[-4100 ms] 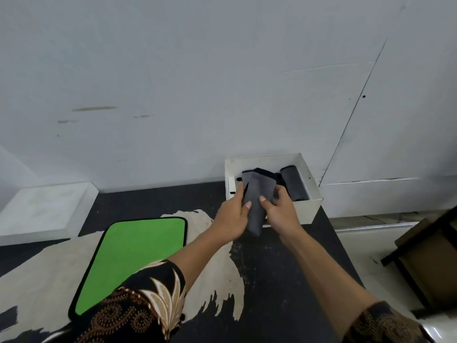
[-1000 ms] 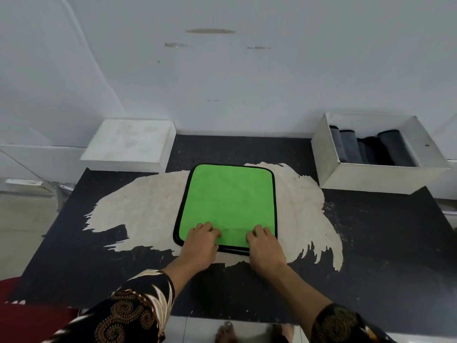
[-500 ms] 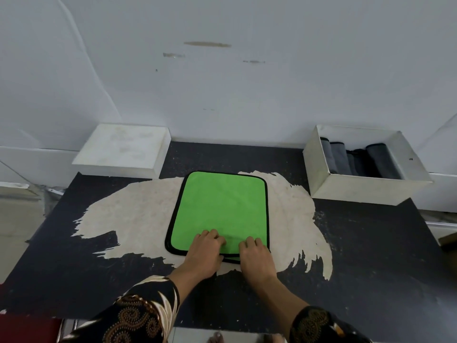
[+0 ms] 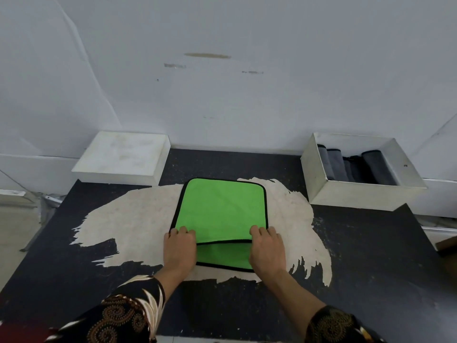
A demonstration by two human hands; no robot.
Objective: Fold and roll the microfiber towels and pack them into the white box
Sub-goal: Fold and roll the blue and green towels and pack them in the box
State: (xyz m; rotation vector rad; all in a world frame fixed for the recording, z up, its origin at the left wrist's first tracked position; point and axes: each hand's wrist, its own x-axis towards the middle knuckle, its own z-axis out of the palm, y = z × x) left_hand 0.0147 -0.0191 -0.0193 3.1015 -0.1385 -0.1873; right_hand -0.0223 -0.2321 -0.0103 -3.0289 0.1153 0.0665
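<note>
Gripping the near corners of the green towel's [image 4: 222, 209] upper layer, both hands sit low in the middle of the frame. The left hand [image 4: 180, 246] has its fingers curled over the left corner and the right hand [image 4: 267, 246] has its fingers curled over the right corner; the thumbs are hidden beneath. The towel lies at the centre of the frame on a black table [image 4: 371, 256], over a worn pale patch. It is folded double, and its black-trimmed upper edge is raised a little between the hands, showing the lower layer nearer the bottom of the frame. The white box [image 4: 366, 195] stands open at the right of the frame against the wall, well apart from the towel. Rolled grey towels [image 4: 335, 165] lie side by side inside it. A white slab [image 4: 121, 157] rests at the middle left. Patterned sleeves [image 4: 118, 315] fill the bottom corners.
</note>
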